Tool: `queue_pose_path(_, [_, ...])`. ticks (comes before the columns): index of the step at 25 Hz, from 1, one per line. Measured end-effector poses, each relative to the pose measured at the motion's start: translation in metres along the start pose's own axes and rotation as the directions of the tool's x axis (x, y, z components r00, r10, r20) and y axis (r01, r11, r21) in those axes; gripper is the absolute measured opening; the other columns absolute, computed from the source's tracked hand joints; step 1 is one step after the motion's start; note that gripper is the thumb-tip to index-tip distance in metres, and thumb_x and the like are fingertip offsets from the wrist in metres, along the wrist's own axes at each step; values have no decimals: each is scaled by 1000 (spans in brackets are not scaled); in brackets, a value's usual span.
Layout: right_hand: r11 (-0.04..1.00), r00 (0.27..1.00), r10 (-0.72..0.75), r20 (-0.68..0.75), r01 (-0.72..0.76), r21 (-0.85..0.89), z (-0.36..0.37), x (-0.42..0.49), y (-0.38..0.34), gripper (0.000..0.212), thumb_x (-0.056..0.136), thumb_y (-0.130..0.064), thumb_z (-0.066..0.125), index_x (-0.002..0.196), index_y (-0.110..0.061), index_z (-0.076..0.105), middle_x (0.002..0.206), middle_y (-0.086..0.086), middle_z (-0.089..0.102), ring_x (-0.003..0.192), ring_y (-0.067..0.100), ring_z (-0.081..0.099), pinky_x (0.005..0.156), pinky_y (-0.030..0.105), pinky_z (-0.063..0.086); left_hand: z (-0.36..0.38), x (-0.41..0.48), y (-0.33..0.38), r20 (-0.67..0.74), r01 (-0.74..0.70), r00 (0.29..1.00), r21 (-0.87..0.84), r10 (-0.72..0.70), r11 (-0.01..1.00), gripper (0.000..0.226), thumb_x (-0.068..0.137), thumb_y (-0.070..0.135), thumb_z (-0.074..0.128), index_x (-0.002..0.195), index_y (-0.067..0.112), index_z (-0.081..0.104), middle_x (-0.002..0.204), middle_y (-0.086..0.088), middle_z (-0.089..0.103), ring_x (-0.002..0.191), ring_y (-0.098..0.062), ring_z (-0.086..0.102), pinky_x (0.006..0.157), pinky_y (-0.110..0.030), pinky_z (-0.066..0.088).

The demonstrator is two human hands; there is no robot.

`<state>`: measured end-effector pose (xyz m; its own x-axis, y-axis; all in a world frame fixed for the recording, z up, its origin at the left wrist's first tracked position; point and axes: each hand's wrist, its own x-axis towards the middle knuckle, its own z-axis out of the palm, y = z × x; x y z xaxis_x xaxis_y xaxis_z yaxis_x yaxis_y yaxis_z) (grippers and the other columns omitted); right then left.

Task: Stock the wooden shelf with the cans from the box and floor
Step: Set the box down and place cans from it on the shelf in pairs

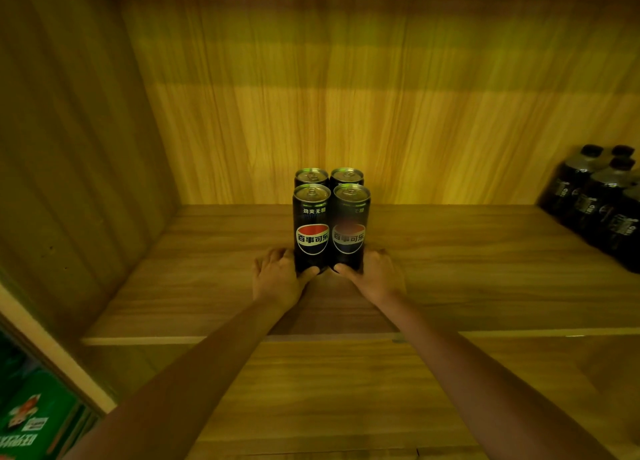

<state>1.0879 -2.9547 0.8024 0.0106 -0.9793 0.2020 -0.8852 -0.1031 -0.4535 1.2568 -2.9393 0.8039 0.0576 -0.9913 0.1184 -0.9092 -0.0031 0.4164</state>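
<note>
In the head view, your left hand (277,279) gripped the front-left can (311,227) low down, with the thumb laid across its front near the base and the fingers (273,255) curled round its left side. Your right hand (372,276) did the same on the front-right can (349,227), thumb on the front and fingers (379,253) wrapped round the right side.

Both cans stood upright on the wooden shelf (485,269), touching each other. The back-left can (311,176) and the back-right can (347,175) stood upright right behind them, so the four made a tight square block near the middle of the board. Your forearms reached in over the shelf's front edge.

A cluster of dark bottles (595,203) stood at the far right of the same shelf, well apart from the cans. A green carton (31,418) showed at the lower left, outside the shelf's side wall (69,147).
</note>
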Motion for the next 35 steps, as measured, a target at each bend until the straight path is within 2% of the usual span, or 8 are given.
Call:
queue_pose_path(3, [998,1000,-7,7,7,-55,-1,2,-1,69,74,-66,51,116,-11,52,117,13,63,107,29,58,87,40,50,0,0,-1,-1,-25,1000,31,25,999,66,87,53,42,138,13,32,148,-11,35,141,-26,22,115,-50,11])
queue_pose_path(6, [991,1000,-15,20,17,-131,-14,-5,-1,80,73,-68,50,129,-12,42,133,14,52,123,30,47,100,41,40,-10,-5,-2,32,-40,999,114,37,993,80,84,60,40,144,12,17,153,-12,22,144,-27,13,116,-49,6])
queue_pose_path(10, [944,998,-66,20,69,-321,-44,-26,2,102,72,-76,38,143,-6,17,154,16,20,142,29,20,115,44,18,-40,-23,-7,-11,-60,998,248,65,967,93,80,69,35,146,13,2,157,-13,6,145,-27,2,116,-48,-1])
queue_pose_path(13, [927,995,-85,42,95,-363,-69,-44,-2,106,70,-79,32,145,-10,5,157,13,3,145,27,5,117,45,6,-65,-41,-9,-26,-70,996,300,81,951,96,79,73,28,146,13,-4,157,-12,-3,145,-26,-4,116,-47,-6])
queue_pose_path(24, [928,988,-154,-1,145,-344,-114,-123,-28,98,75,-71,42,145,-12,7,156,12,10,144,28,10,116,46,10,-105,-123,8,-39,-116,990,289,133,950,96,78,72,29,146,12,-1,158,-12,2,146,-25,-1,117,-46,-3])
queue_pose_path(30, [926,973,-226,35,226,-303,-110,-178,0,93,77,-67,45,145,-11,14,155,12,17,142,27,16,117,45,16,-76,-184,21,-14,-127,991,256,135,958,91,81,67,34,147,12,2,157,-12,5,145,-27,3,117,-46,2])
queue_pose_path(35, [904,959,-238,155,277,-325,-89,-231,52,93,78,-67,44,145,-13,10,156,10,12,143,25,14,116,42,14,-13,-244,32,-23,-78,996,244,86,967,92,80,65,40,146,11,7,157,-11,11,145,-27,9,117,-45,7])
